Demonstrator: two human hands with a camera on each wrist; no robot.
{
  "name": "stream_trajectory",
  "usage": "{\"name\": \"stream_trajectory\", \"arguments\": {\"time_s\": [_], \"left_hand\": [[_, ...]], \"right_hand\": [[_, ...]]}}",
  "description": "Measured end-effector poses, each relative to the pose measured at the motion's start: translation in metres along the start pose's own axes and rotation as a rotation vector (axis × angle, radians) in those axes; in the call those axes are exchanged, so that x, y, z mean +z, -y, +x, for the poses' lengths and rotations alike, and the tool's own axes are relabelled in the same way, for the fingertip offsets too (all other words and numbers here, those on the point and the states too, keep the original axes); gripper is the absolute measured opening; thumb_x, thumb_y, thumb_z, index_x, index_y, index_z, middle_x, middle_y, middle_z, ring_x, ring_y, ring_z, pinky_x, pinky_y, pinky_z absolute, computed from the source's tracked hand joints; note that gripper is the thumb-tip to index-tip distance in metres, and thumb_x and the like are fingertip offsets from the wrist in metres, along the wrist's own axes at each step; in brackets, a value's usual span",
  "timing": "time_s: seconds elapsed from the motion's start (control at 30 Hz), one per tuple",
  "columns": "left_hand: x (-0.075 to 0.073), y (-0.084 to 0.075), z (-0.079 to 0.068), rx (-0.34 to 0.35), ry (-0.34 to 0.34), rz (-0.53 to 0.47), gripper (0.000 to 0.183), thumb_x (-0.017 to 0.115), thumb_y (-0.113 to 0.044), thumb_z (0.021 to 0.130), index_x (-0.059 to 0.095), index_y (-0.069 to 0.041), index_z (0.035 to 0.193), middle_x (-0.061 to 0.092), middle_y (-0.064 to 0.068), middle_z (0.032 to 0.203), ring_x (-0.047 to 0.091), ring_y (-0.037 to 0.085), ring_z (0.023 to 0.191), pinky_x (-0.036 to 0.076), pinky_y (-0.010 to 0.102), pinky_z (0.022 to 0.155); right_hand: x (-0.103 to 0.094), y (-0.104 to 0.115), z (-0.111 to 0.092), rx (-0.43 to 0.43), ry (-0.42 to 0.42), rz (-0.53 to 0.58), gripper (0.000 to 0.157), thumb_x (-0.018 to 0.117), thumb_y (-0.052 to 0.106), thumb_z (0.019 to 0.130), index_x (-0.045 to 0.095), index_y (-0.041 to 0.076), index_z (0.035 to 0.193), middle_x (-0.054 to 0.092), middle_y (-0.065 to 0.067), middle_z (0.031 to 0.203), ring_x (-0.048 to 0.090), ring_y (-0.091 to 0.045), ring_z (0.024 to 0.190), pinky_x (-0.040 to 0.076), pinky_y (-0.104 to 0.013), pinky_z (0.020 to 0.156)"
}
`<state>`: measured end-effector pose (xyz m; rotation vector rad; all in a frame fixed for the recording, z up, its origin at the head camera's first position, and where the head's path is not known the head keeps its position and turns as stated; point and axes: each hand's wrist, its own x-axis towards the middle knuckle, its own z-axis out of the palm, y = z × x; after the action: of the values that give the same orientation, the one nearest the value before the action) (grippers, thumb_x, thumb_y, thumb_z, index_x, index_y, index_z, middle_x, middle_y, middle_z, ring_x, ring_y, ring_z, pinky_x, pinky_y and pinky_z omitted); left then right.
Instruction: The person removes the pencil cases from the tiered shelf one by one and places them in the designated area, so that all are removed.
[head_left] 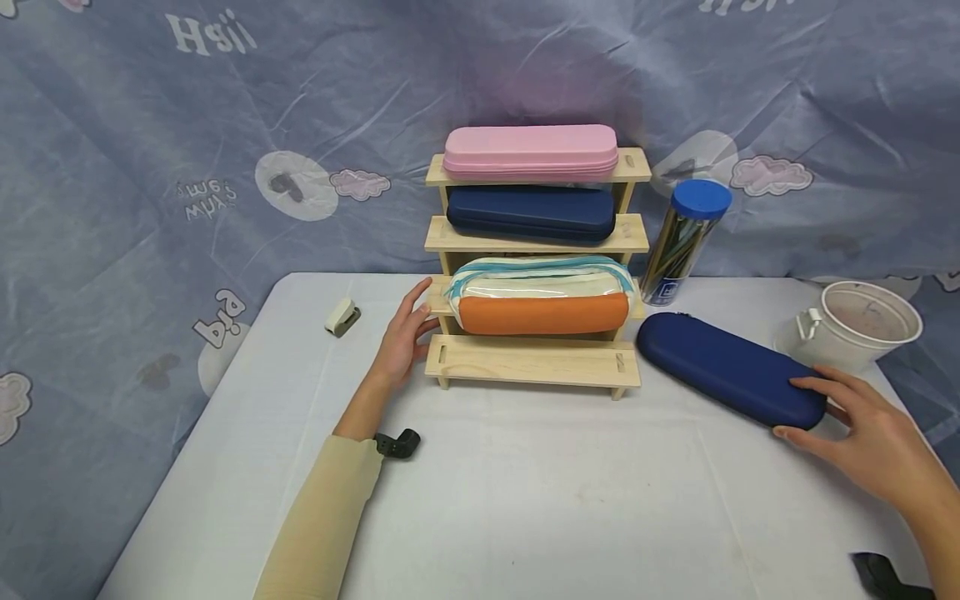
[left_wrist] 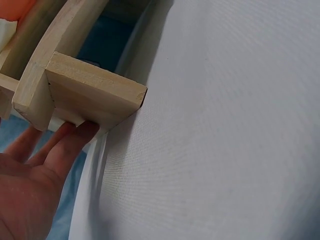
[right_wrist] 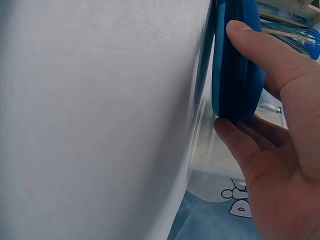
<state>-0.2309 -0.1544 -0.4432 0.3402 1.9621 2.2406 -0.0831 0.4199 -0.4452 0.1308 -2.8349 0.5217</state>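
Observation:
My right hand [head_left: 873, 429] grips the near end of a dark blue zippered pencil case [head_left: 731, 367], thumb on one side and fingers on the other. The case lies slantwise, its far end by the lower right of a stepped wooden rack [head_left: 532, 361]. In the left wrist view, the fingers of my left hand [left_wrist: 40, 170] rest against the rack's left end, fairly straight. A pink hard pencil case [head_left: 531, 150] sits on the top tier, a navy one [head_left: 531, 212] below it. Under those is an orange pencil pouch [head_left: 543, 312] with a clear window and blue zipper.
Behind the dark blue case stands a clear tube with a blue lid [head_left: 701, 200], full of thin sticks. A white bucket [head_left: 832, 333] is at the right edge of the white-covered table [head_left: 540, 483]. A small white-and-grey stapler-like object [head_left: 342, 317] lies at the left.

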Motion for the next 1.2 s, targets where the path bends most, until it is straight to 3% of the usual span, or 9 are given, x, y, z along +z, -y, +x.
{"name": "stream_trajectory", "arguments": {"time_s": [0.23,0.57,0.83,1.07,1.2], "left_hand": [[-0.001,0.000,0.000,0.005,0.003,0.012,0.048,0.038,-0.033,0.105,0.027,-0.034,0.151,0.038,0.008,0.147,0.040,0.037,0.129,0.045,0.055,0.091],[0.008,-0.021,-0.009,-0.015,0.006,0.034,0.050,0.035,-0.026,0.106,0.022,-0.024,0.154,0.039,0.012,0.146,0.040,0.039,0.129,0.045,0.055,0.092],[0.010,-0.024,-0.012,-0.013,0.013,0.030,0.050,0.035,-0.026,0.106,0.023,-0.024,0.154,0.039,0.012,0.146,0.040,0.039,0.129,0.045,0.054,0.092],[0.010,-0.025,-0.011,-0.015,0.013,0.035,0.050,0.036,-0.027,0.105,0.024,-0.025,0.154,0.040,0.011,0.146,0.041,0.038,0.129,0.045,0.054,0.092],[0.011,-0.025,-0.011,-0.014,0.007,0.038,0.050,0.036,-0.027,0.105,0.024,-0.025,0.154,0.040,0.011,0.146,0.041,0.038,0.128,0.045,0.054,0.091]], "right_hand": [[0.001,-0.004,-0.001,-0.037,0.004,-0.001,0.074,0.090,0.030,0.065,0.055,0.002,0.123,0.038,-0.030,0.134,0.045,-0.051,0.109,0.042,-0.053,0.076],[0.003,-0.002,-0.001,0.007,0.054,0.001,0.076,0.088,0.029,0.068,0.051,-0.004,0.125,0.032,-0.035,0.136,0.042,-0.054,0.109,0.041,-0.065,0.076],[0.001,0.000,-0.001,0.015,0.069,-0.030,0.078,0.085,0.036,0.071,0.050,-0.004,0.128,0.029,-0.035,0.140,0.045,-0.057,0.103,0.040,-0.067,0.078],[-0.004,0.006,-0.002,0.018,0.054,-0.036,0.075,0.082,0.035,0.074,0.050,-0.004,0.130,0.024,-0.031,0.147,0.026,-0.055,0.128,0.020,-0.070,0.099],[-0.009,0.013,-0.001,0.018,0.005,-0.025,0.068,0.080,0.034,0.077,0.052,-0.003,0.128,0.028,-0.030,0.146,0.028,-0.054,0.127,0.023,-0.071,0.094]]}}
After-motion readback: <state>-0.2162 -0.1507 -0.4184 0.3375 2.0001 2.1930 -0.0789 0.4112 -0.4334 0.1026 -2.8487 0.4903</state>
